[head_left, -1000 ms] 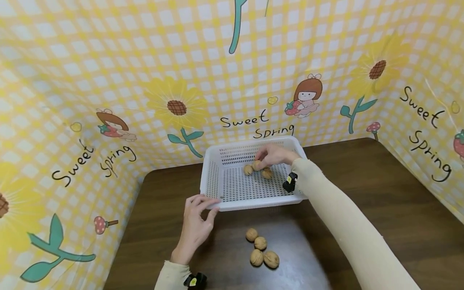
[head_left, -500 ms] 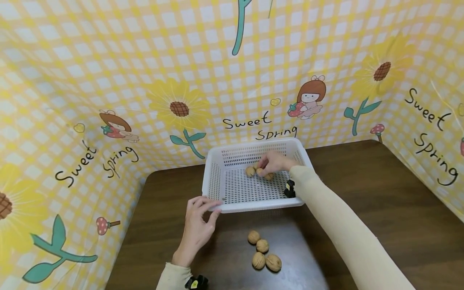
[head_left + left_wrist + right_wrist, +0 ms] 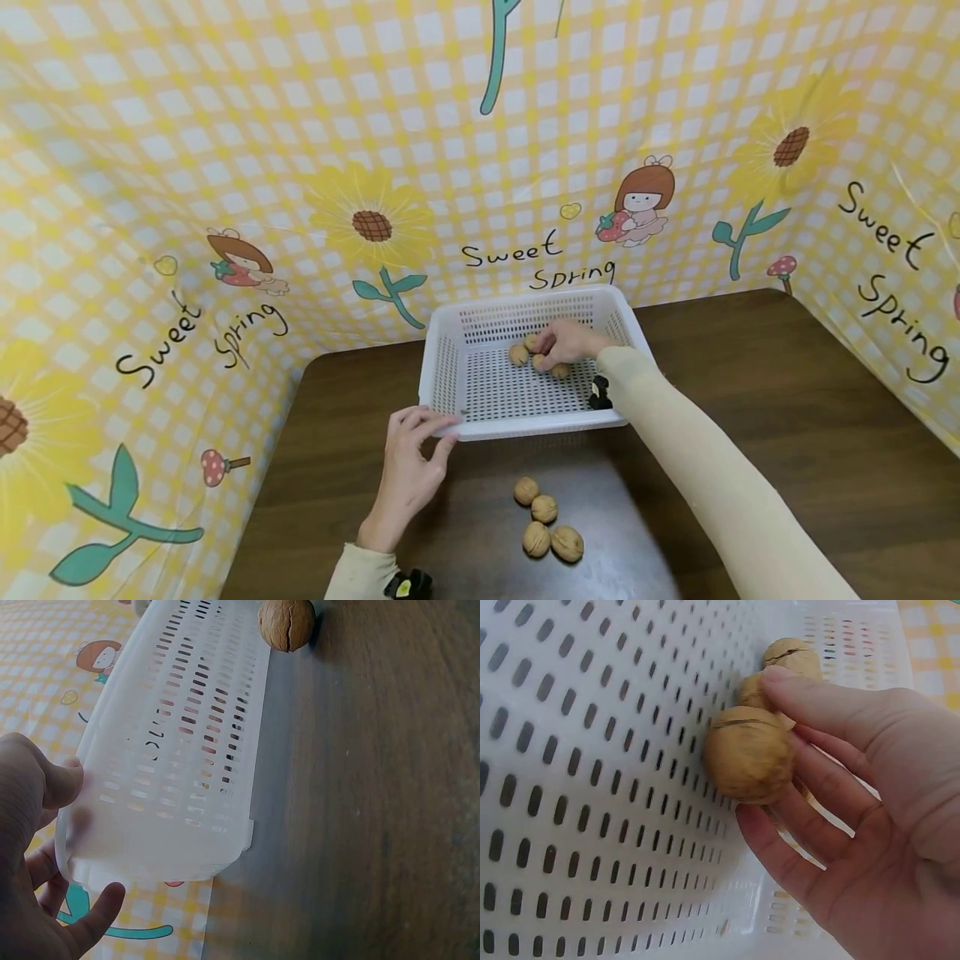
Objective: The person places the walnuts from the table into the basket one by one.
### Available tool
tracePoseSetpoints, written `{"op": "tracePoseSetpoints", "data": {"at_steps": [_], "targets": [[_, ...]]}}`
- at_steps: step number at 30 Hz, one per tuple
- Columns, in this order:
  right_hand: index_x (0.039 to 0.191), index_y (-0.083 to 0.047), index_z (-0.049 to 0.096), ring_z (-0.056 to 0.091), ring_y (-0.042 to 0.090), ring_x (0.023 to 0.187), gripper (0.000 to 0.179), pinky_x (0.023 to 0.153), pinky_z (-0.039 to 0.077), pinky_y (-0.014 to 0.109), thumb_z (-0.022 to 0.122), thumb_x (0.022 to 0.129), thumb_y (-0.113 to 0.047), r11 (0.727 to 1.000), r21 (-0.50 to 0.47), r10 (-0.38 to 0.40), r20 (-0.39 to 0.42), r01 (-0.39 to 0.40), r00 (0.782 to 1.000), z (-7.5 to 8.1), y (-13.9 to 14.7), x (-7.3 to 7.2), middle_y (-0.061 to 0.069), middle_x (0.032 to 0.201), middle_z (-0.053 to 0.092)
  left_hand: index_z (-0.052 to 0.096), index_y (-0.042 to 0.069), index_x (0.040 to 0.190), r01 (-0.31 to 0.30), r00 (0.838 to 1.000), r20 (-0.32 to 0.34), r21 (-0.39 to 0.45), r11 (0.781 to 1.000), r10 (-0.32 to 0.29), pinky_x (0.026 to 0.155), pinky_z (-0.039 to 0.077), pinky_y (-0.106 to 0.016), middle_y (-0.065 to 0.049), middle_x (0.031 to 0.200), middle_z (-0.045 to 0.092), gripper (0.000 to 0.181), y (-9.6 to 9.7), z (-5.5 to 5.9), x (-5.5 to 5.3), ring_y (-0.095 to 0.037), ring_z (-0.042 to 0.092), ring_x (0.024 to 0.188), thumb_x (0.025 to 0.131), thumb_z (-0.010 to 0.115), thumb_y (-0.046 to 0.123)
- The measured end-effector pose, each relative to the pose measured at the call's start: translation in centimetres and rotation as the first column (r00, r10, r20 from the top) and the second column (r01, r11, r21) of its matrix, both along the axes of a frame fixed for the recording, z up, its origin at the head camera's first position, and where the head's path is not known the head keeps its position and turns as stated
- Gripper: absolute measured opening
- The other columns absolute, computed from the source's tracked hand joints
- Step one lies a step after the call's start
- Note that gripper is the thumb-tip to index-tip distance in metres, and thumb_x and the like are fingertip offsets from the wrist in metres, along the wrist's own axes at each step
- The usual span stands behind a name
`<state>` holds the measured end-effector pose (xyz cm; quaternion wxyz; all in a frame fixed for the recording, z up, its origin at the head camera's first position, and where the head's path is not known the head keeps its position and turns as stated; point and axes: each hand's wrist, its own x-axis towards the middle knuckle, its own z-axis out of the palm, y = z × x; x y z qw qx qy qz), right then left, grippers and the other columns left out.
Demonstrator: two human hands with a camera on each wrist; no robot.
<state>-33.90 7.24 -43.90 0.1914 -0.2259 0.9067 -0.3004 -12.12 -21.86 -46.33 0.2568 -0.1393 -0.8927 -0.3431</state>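
A white perforated plastic basket point(image 3: 525, 428) stands at the back of the table, with several walnuts point(image 3: 518, 355) on its floor. My left hand point(image 3: 411, 462) holds the basket's near left corner; in the left wrist view the thumb lies against the rim, with fingers below. Inside the basket, my right hand point(image 3: 572, 342) holds a walnut point(image 3: 538, 362) between thumb and fingers. Up close in the right wrist view, the thumb tip touches that partly covered walnut point(image 3: 754, 691). A nearer, slightly blurred walnut point(image 3: 748, 759) lies against the fingers. Another walnut point(image 3: 789, 654) sits beyond the thumb.
Several more walnuts point(image 3: 543, 508) lie close together on the dark wooden table point(image 3: 360, 392), in front of the basket. A yellow checked cloth point(image 3: 420, 108) printed with flowers hangs behind and along both sides. One walnut point(image 3: 286, 622) shows beside the basket in the left wrist view.
My right hand has come slightly nearer inside the basket with its walnut, and a neighbouring walnut has shifted toward the near right. The left hand keeps its place at the corner.
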Motion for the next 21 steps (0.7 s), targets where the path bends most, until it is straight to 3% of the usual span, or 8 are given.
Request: {"op": "tracePoseSetpoints", "data": {"at_steps": [6, 10, 16, 21], "targets": [[0.129, -0.006, 0.074, 0.069, 0.03, 0.124, 0.043, 0.112, 0.052, 0.049, 0.084, 0.092, -0.026, 0.995, -0.101, 0.014, 0.053, -0.008, 0.998, 1.2, 0.5, 0.1, 0.012, 0.13, 0.075, 0.085, 0.014, 0.106, -0.002, 1.0, 0.002, 0.002, 1.0, 0.002, 0.105, 0.041, -0.055, -0.006, 0.106, 0.073, 0.021, 0.0, 0.0, 0.0, -0.035, 0.053, 0.123, 0.088, 0.084, 0.005], [0.134, -0.005, 0.071, 0.068, 0.03, 0.126, 0.046, 0.11, 0.053, 0.049, 0.081, 0.094, -0.026, 0.991, -0.127, 0.039, 0.058, -0.031, 0.998, 2.6, 0.9, 0.5, 0.013, 0.133, 0.074, 0.085, 0.013, 0.107, 0.002, 1.0, -0.001, 0.004, 1.0, -0.002, 0.105, 0.041, -0.055, -0.006, 0.106, 0.073, 0.02, 0.0, -0.1, -0.1, -0.035, 0.053, 0.123, 0.088, 0.084, 0.005], [0.136, -0.005, 0.069, 0.067, 0.03, 0.127, 0.049, 0.108, 0.054, 0.048, 0.079, 0.095, -0.031, 0.987, -0.133, 0.093, -0.016, -0.094, 0.996, 5.6, 1.3, 1.6, 0.012, 0.134, 0.073, 0.085, 0.013, 0.107, -0.003, 1.0, 0.002, 0.003, 1.0, 0.003, 0.105, 0.041, -0.055, -0.006, 0.106, 0.073, 0.021, 0.0, 0.0, -0.1, -0.035, 0.053, 0.123, 0.088, 0.084, 0.005], [0.133, -0.007, 0.072, 0.07, 0.027, 0.122, 0.044, 0.105, 0.057, 0.045, 0.081, 0.095, -0.028, 0.974, -0.168, 0.142, -0.076, -0.153, 0.987, 7.6, 1.6, 3.8, 0.012, 0.132, 0.074, 0.085, 0.014, 0.107, -0.006, 1.0, 0.0, 0.004, 1.0, 0.006, 0.105, 0.041, -0.054, -0.006, 0.106, 0.073, 0.021, 0.0, 0.0, 0.0, -0.034, 0.053, 0.123, 0.088, 0.084, 0.005]]}}
